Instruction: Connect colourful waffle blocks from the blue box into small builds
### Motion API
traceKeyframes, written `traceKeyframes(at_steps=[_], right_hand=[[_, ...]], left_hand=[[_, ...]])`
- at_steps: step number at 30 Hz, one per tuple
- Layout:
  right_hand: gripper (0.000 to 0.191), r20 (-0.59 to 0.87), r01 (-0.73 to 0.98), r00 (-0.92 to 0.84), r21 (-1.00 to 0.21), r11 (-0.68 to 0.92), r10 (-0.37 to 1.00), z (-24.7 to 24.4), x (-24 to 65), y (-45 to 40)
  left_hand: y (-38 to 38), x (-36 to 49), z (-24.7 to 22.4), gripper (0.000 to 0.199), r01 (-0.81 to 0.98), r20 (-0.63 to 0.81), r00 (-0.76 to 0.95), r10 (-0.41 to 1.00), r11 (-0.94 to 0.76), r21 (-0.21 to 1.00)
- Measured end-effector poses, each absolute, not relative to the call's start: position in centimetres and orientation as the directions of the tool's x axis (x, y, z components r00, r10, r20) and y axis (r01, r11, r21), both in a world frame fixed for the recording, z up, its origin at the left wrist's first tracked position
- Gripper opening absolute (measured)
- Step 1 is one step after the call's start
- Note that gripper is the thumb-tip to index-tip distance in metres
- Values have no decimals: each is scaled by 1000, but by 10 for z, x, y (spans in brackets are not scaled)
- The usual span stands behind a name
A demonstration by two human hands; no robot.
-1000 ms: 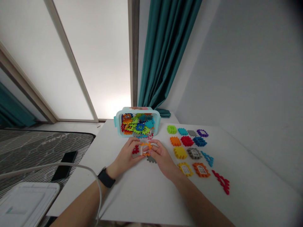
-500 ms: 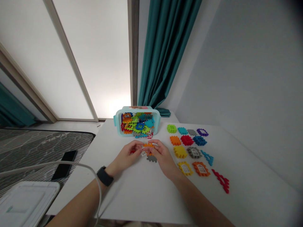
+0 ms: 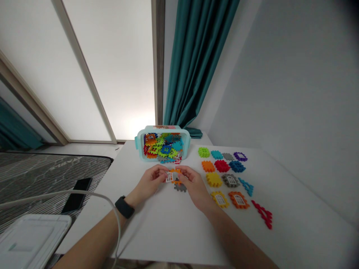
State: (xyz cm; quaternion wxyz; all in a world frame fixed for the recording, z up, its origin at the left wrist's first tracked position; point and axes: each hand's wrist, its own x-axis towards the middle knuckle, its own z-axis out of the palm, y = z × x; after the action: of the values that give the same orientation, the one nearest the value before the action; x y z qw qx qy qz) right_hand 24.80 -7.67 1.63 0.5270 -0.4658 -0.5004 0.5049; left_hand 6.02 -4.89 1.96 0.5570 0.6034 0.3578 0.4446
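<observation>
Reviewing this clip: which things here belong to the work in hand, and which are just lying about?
In use: left hand, right hand, orange window piece, grey piece, tub of pieces, rows of coloured pieces.

Lying about: black phone, white cable, white plastic case, teal curtain.

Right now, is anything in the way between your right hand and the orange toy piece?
Nothing visible: the right hand is touching the orange toy piece, and the left hand is on its other side.
</observation>
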Motion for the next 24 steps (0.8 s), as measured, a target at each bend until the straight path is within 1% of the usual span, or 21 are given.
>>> traceKeyframes(at_steps=[3,8,12,15,19,24], right_hand=[[34,38,-87,-21,-996,36,999,17,247,-77],[35,55,-112,-44,-993,49,998,17,247,-77],[37,58,-127,-69,-991,49,996,18,247,-78],[37,67,-108,-60,-992,60,996,21,246,-79],[36,66,-80,-74,-995,60,995,22,246,-79],[41,56,-130,-135,-991,38,989,14,244,-76]], left_hand=[[-47,58,19,31,-79,122,331,936,-101,992],[-47,59,18,36,-135,122,326,937,-81,988],[-49,63,16,43,-189,109,428,897,-29,982],[-50,64,14,34,-148,73,477,876,-2,989],[-49,63,12,30,-130,64,421,905,-10,991],[-49,63,16,30,-129,61,383,922,-12,992]])
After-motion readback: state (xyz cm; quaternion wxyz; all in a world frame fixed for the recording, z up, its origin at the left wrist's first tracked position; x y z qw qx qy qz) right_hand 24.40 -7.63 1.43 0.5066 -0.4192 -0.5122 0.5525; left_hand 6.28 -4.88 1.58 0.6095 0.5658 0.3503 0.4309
